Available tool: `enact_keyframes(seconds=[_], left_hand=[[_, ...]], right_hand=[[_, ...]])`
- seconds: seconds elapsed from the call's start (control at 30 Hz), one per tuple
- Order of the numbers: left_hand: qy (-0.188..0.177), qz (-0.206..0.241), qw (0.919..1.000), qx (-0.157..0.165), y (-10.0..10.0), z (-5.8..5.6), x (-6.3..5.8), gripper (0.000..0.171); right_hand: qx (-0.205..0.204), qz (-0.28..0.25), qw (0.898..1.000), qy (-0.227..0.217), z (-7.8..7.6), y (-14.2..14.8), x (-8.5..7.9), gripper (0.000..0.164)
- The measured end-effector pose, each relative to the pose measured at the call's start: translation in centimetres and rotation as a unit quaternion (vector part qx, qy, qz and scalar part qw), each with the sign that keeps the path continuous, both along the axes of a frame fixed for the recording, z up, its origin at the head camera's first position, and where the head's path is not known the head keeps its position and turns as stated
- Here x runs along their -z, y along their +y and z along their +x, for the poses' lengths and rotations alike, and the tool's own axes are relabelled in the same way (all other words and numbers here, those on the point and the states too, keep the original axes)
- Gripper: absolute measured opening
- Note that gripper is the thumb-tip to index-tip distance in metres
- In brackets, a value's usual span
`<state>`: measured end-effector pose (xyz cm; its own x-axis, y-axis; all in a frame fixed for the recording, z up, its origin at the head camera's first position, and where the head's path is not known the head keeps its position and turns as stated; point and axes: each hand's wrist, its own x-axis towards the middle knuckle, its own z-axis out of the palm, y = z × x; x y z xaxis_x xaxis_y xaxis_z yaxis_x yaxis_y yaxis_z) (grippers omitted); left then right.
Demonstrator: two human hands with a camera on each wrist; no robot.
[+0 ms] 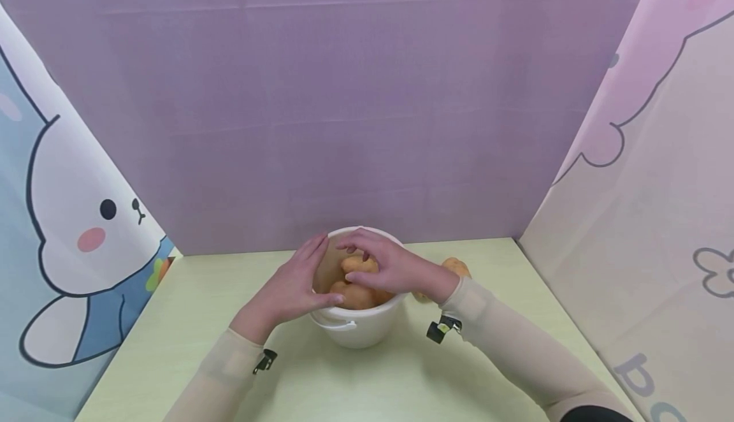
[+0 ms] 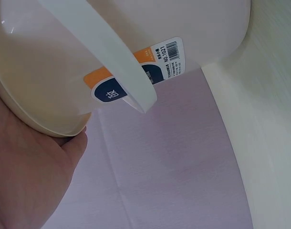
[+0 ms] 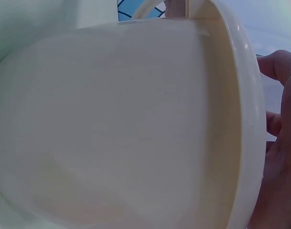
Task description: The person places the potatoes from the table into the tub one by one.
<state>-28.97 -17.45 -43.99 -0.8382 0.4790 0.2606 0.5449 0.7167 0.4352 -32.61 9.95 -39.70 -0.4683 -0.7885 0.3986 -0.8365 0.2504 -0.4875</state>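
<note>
A white bucket (image 1: 367,329) stands upright on the table with several potatoes (image 1: 353,296) inside. My left hand (image 1: 289,288) rests along its left rim, fingers straight and thumb reaching over the near rim above the potatoes. The left wrist view has this hand (image 2: 33,157) against the rim, with the bucket's handle (image 2: 105,45) and label (image 2: 169,59) alongside. Over the opening is my right hand (image 1: 390,262), fingers loosely bent and thumb spread apart, close above a potato (image 1: 357,264). Beyond the rim in the right wrist view, part of this hand (image 3: 284,129) shows, nothing in its grasp.
More potatoes (image 1: 457,266) lie on the pale green table (image 1: 487,358) right of the bucket, partly hidden by my right forearm. A purple backdrop (image 1: 367,122) rises behind. Printed panels, one with a rabbit (image 1: 86,186), stand at both sides.
</note>
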Motion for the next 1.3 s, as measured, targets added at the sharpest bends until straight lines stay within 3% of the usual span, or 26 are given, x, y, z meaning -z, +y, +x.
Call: enact_keyframes(seconds=[0.27,0.63,1.3], left_hand=[[-0.002,0.005,1.0,-0.003,0.1,0.0,0.0,0.125],[-0.001,0.003,1.0,-0.002,-0.1,0.0,-0.2,0.13],[0.016,0.004,0.9999,0.005,-0.2,-0.2,0.0,0.122]], right_hand=[[0.011,0.013,1.0,0.004,0.2,0.2,-0.2,0.048],[0.014,-0.011,1.0,-0.02,0.4,1.3,-0.3,0.045],[0.122,-0.041,0.991,-0.048,0.0,8.2,0.9,0.041]])
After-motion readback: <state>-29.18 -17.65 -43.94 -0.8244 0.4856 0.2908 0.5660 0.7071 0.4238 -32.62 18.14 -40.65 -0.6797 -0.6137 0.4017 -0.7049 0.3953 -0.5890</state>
